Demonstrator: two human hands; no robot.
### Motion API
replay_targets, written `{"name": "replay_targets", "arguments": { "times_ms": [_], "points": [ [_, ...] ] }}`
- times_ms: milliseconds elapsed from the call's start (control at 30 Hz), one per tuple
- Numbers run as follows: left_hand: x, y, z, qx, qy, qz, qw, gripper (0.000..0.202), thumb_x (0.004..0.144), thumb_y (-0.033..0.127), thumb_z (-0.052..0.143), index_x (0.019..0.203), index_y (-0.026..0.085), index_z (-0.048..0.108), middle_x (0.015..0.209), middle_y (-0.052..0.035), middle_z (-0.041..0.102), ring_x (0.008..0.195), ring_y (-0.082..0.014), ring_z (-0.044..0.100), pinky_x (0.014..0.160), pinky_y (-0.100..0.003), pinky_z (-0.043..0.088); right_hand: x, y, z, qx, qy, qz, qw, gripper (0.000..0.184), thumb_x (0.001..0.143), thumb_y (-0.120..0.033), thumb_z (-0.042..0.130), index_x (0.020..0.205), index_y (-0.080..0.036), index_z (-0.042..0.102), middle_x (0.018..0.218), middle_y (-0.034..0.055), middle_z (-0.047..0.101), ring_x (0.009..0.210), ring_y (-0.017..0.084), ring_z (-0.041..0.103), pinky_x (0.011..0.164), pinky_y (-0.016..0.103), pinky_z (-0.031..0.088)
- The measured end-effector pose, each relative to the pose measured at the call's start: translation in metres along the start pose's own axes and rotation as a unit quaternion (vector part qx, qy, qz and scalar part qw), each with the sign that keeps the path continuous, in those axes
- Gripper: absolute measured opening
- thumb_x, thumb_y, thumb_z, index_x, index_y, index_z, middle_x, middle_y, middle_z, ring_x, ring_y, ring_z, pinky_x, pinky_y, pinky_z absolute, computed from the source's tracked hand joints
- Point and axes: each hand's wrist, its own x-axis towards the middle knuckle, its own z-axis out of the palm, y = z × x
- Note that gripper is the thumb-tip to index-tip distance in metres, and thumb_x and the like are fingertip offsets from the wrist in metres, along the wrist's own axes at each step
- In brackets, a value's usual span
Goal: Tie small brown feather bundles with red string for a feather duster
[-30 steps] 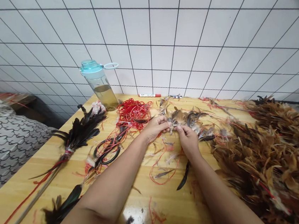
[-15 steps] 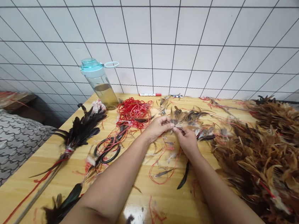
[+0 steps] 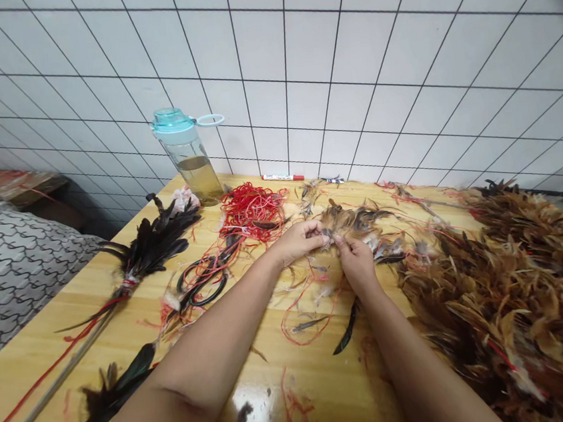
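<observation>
My left hand (image 3: 303, 241) pinches the base of a small bunch of brown feathers (image 3: 341, 220) above the table's middle. Close on its right, my right hand (image 3: 354, 256) has thumb and fingers pressed together at the same bunch; what exactly lies between them is too small to make out. A loop of red string (image 3: 284, 328) lies on the wood below my hands, with a dark feather (image 3: 347, 330) beside it. Left of my hands are black-handled scissors (image 3: 202, 283) tangled with red string, and a heap of red string (image 3: 252, 208) behind them.
A large pile of brown feathers (image 3: 511, 294) covers the table's right side. On the left lies a stick (image 3: 54, 396) with black feathers (image 3: 152, 248) bound to its end. A water bottle (image 3: 197, 169) and a marker (image 3: 282, 178) are by the tiled wall.
My right hand has shifted slightly to the right and up, its fingertips a little farther from my left hand's. My left hand stays nearly in place at the feathers.
</observation>
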Motion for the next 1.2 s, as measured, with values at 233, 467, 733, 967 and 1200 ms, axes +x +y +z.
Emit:
{"name": "replay_targets", "arguments": {
  "times_ms": [233,467,733,967,1200],
  "points": [
    [0.004,-0.009,-0.001,-0.059,0.042,-0.016,0.997,0.029,0.07,0.037,0.068,0.07,0.015,0.049,0.061,0.0023,0.055,0.054,-0.0067,0.047,0.055,-0.02,0.033,0.001,-0.002,-0.001,-0.074,-0.009,-0.028,0.997,0.036,0.08,-0.047,0.045,0.053,-0.022,0.045,0.054,0.001,0.051,0.055,0.016,0.044,0.056,0.029,0.033],
    [0.002,-0.004,-0.002,-0.041,0.012,-0.026,0.999,0.028,0.07,0.037,0.069,0.072,0.014,0.053,0.063,0.0008,0.056,0.056,-0.0075,0.05,0.053,-0.021,0.033,0.001,-0.001,0.0,-0.069,-0.051,-0.038,0.996,0.033,0.08,-0.046,0.044,0.059,-0.022,0.052,0.058,0.0022,0.055,0.058,0.017,0.047,0.059,0.029,0.035],
    [0.003,-0.008,-0.004,-0.038,-0.018,-0.041,0.998,0.031,0.071,0.039,0.069,0.075,0.013,0.054,0.065,-0.0001,0.058,0.057,-0.0066,0.05,0.055,-0.019,0.034,0.002,-0.005,-0.004,-0.034,-0.074,-0.036,0.996,0.035,0.079,-0.047,0.046,0.062,-0.019,0.059,0.061,0.0029,0.06,0.06,0.017,0.052,0.059,0.028,0.038],
    [0.001,-0.002,-0.001,-0.022,-0.015,-0.053,0.998,0.032,0.071,0.041,0.068,0.077,0.012,0.057,0.061,0.0024,0.055,0.053,-0.0051,0.046,0.051,-0.018,0.031,0.001,-0.01,-0.007,-0.036,-0.076,-0.024,0.996,0.034,0.076,-0.046,0.05,0.059,-0.019,0.062,0.058,0.0024,0.06,0.058,0.016,0.052,0.06,0.027,0.038],
    [0.001,-0.001,-0.001,0.001,-0.018,-0.067,0.998,0.03,0.072,0.039,0.067,0.073,0.012,0.055,0.06,0.0025,0.054,0.051,-0.0052,0.046,0.049,-0.018,0.03,-0.002,-0.013,-0.006,-0.039,-0.089,-0.018,0.995,0.025,0.075,-0.039,0.055,0.068,-0.022,0.072,0.064,0.0025,0.068,0.064,0.018,0.058,0.067,0.028,0.042]
  ]
}}
